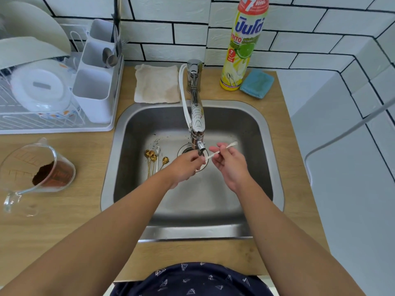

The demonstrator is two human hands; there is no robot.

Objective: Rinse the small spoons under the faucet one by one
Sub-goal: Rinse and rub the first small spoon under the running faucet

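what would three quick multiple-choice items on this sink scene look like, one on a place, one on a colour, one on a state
1. Where do the spare spoons lie?
A. in the rack
B. on the sink floor, left of the drain
C. on the cloth

2. What colour is the sponge?
A. blue
B. red
C. black

3. What is the state of the white spoon?
A. lying on the counter
B. standing in the caddy
C. held in both hands under the faucet

Answers:
1. B, they lie together on the steel beside the drain.
2. A, it sits blue beside the soap bottle.
3. C, the left hand and right hand each pinch it by the spout.
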